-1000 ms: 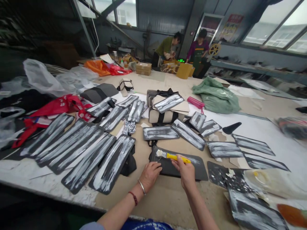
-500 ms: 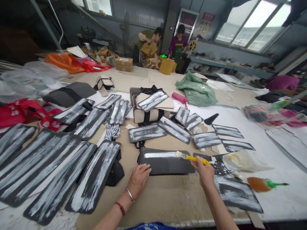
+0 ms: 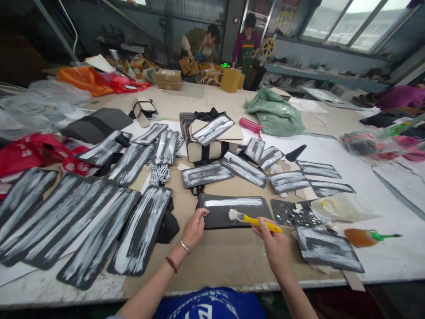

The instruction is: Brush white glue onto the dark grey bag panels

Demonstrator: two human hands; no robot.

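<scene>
Brush (image 3: 254, 219), earlier at the panel's right end, is now being held at mid-panel, clasped in right hand (image 3: 274, 248). Dark panel (image 3: 219, 215), lying on table (image 3: 232, 261), is being pinched at its left edge by left hand (image 3: 193, 228). Step: white coating being brushed on. One stripe is done, and the bare lower half is judged to need further strokes.

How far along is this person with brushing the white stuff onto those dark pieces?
Done: many coated panels lie spread over the table, streaked white. In hand: the right hand holds a yellow brush on a dark panel while the left hand holds its edge. Left: that panel has one white stripe; the rest is bare.
</scene>
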